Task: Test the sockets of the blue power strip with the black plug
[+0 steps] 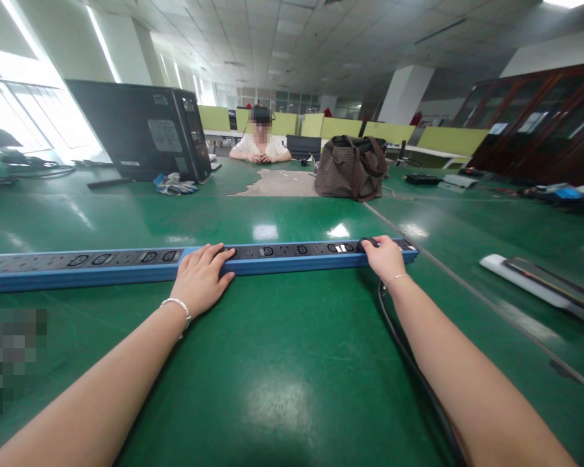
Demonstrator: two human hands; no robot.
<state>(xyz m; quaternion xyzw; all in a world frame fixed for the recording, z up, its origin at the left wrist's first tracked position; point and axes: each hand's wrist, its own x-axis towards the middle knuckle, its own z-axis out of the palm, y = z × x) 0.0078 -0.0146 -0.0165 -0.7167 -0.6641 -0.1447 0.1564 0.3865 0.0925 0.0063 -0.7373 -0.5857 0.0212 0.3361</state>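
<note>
A long blue power strip with a black socket face lies across the green table. My left hand rests on it near the middle, fingers spread over the top and thumb along the near side. Toward the strip's right end, my right hand is closed on a black plug at the socket face. Fingers partly cover the plug, so how deep it sits cannot be seen. From under this hand a black power cable runs down toward me beside the forearm.
A black computer case stands back left, with gloves before it. A brown bag sits at the back centre. Across the table a person is seated. White and dark long objects lie at right. Table seams run rightward.
</note>
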